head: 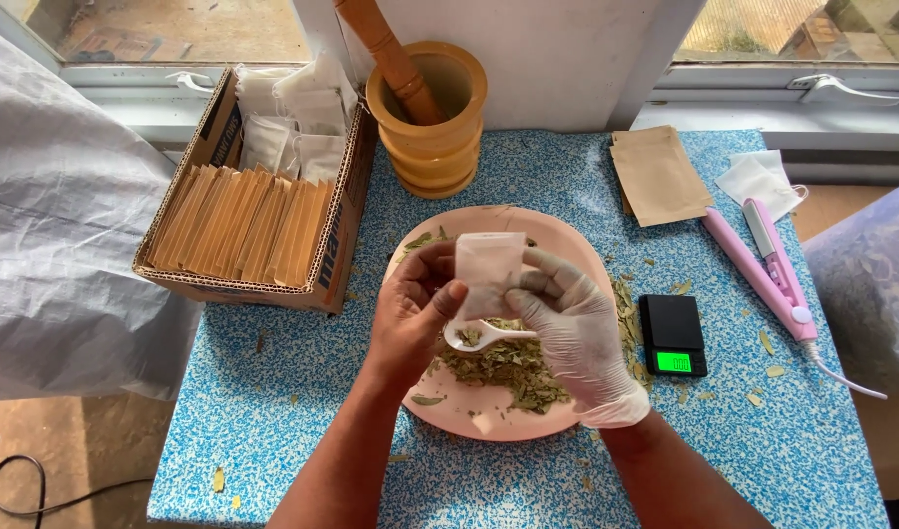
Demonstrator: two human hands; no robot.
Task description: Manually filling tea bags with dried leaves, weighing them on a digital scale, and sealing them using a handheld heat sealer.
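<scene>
My bare left hand (pixel 412 312) and my right hand (pixel 577 333), in a white glove, both pinch a small white filter bag (pixel 487 272) held upright over a pink plate (pixel 557 245). The right hand also holds a white plastic spoon (pixel 474 338) with a few leaf bits in its bowl, just under the bag. A heap of dried green leaves (pixel 503 367) lies on the plate below both hands.
A cardboard box (pixel 337 250) of brown envelopes and white bags stands at the left. A wooden mortar (pixel 432 137) with pestle is behind the plate. To the right are a small black scale (pixel 673 335), a pink heat sealer (pixel 768 269), brown pouches (pixel 657 174) and a white bag (pixel 758 181).
</scene>
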